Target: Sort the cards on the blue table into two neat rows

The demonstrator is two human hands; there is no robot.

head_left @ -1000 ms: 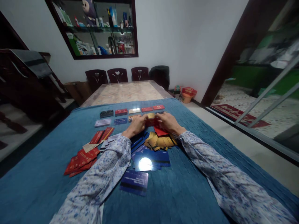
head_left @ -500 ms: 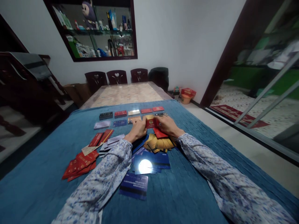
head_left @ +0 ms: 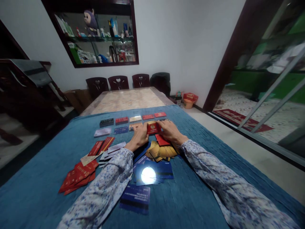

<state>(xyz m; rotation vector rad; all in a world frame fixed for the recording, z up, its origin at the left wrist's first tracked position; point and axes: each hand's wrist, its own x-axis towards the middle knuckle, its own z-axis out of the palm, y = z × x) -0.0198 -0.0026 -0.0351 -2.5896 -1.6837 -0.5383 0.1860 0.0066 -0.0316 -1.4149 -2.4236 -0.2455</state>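
Observation:
Between my left hand and my right hand is a dark red card with a gold emblem, gripped by its two sides. Whether it is one card or a small stack I cannot tell. Just below my right hand lies a plain bright red card, beside a fan of gold cards. Nearer me are blue cards, a bright light spot on them. Past my hands, neat card piles stand in two rows, among them a black pile and a red pile.
Left of my forearm are spread red cards, red striped cards and white striped cards. A blue cloth covers the near part of the marble-topped table. Dark chairs line the far end. Someone stands beyond the sliding door.
My view has tipped up slightly, so the table sits lower in it. Both hands keep hold of the dark red card, whose printed face now shows more fully.

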